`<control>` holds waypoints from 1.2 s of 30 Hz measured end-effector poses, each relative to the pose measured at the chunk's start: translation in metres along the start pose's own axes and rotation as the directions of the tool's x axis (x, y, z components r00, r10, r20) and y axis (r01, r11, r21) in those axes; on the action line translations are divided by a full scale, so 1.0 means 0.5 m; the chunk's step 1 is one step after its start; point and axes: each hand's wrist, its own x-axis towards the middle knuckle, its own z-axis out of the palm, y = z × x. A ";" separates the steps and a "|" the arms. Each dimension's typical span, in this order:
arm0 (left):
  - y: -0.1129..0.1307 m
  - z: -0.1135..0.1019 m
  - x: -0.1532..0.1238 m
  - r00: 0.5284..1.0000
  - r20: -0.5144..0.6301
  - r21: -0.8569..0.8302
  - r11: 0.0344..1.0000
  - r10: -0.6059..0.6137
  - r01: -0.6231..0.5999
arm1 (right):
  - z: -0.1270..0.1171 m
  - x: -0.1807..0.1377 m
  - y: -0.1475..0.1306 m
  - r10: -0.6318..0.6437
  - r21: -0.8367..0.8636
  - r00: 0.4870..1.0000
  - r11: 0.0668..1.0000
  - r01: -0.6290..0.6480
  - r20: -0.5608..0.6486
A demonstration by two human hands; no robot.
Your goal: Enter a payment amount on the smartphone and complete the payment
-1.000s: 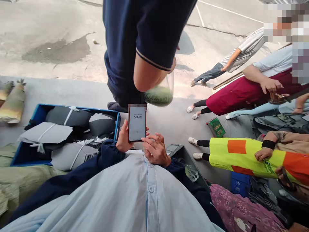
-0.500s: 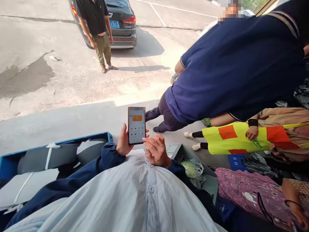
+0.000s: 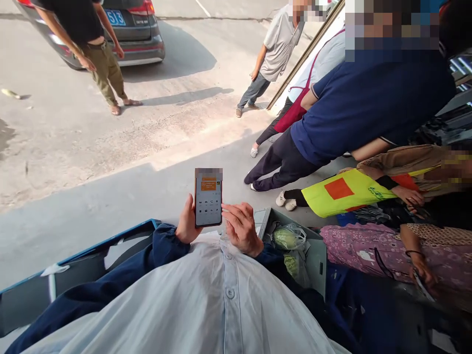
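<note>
Since the earlier frame the person in the navy polo shirt [image 3: 368,105] has shifted further right, and the parked dark grey car [image 3: 127,37] has slid toward the top left corner. From here I can see the left hand [image 3: 187,216] closed around a smartphone [image 3: 208,197], held upright in front of the chest, its screen showing an orange banner above rows of small icons. The right hand [image 3: 241,228] is open and half curled, its fingertips [image 3: 230,209] just beside the phone without touching it. Below the right hand sits a grey crate [image 3: 317,255] holding a plastic bag [image 3: 289,238] of something green, and a blue crate [image 3: 110,239] lies to the left
</note>
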 end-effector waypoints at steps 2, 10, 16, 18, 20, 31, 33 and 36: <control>-0.003 0.003 0.006 0.999 0.031 0.015 0.999 -0.041 0.041 | -0.005 -0.004 0.006 0.052 -0.037 0.999 0.998 -0.052 -0.012; -0.023 0.032 0.042 0.956 0.234 0.150 0.978 -0.176 0.144 | -0.021 -0.034 0.066 0.190 -0.108 0.973 0.973 -0.205 -0.130; -0.051 0.069 0.096 0.928 0.289 0.277 0.948 -0.235 0.154 | -0.032 -0.067 0.122 0.291 -0.106 0.933 0.942 -0.317 -0.210; -0.062 0.088 0.112 0.922 0.296 0.310 0.938 -0.251 0.156 | -0.040 -0.078 0.139 0.317 -0.115 0.920 0.930 -0.349 -0.231; -0.075 0.109 0.127 0.916 0.295 0.326 0.930 -0.271 0.170 | -0.051 -0.089 0.154 0.355 -0.120 0.902 0.912 -0.392 -0.245; -0.140 0.215 0.182 0.864 0.241 0.401 0.856 -0.443 0.327 | -0.117 -0.145 0.204 0.524 -0.135 0.803 0.807 -0.574 -0.282; -0.143 0.231 0.186 0.857 0.204 0.415 0.834 -0.474 0.363 | -0.123 -0.146 0.209 0.539 -0.127 0.790 0.797 -0.591 -0.292; -0.143 0.247 0.195 0.846 0.169 0.432 0.810 -0.505 0.397 | -0.124 -0.144 0.218 0.551 -0.105 0.774 0.790 -0.604 -0.311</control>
